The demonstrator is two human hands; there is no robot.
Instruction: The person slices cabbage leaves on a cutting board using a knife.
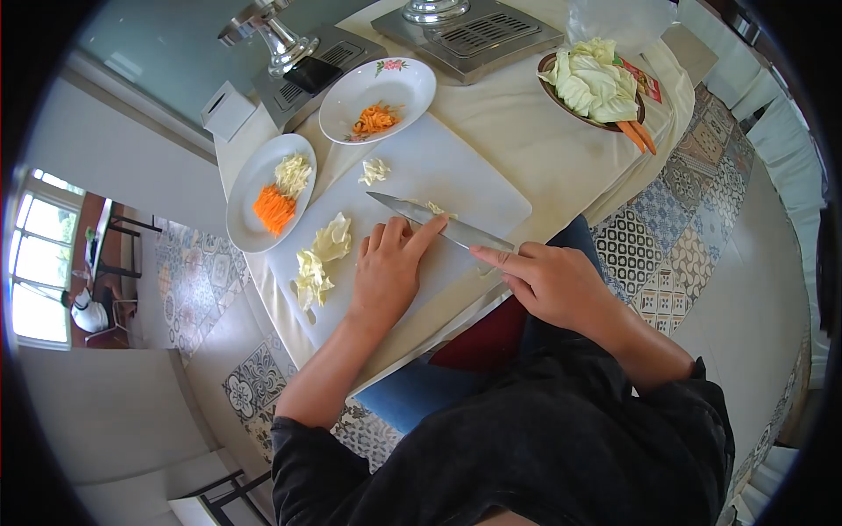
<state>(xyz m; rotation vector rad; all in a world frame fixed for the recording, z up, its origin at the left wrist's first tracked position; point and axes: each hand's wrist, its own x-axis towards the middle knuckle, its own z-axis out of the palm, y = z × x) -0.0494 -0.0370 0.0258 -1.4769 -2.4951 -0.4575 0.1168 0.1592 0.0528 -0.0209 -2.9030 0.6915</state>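
Note:
A large knife (469, 235) lies across the white cutting board (474, 175), its tip pointing to the upper left. My right hand (553, 282) is closed round its handle, with the index finger stretched along the blade's rear. Beside the blade, my left hand (390, 267) presses down on the board with fingers curled; what is under them is hidden. Pale shreds (432, 208) show just past the blade. Torn cabbage leaves (331, 238) lie on the board left of my left hand, and a small heap of shredded cabbage (374, 171) sits near the board's far side.
An oval plate (248, 191) holds shredded carrot and cabbage. Behind it is a flowered bowl (412, 83) with carrot shreds. A basket of cabbage leaves (596, 86) and carrots stands at right. Metal stands (491, 35) line the back. A person (89, 309) sits far left.

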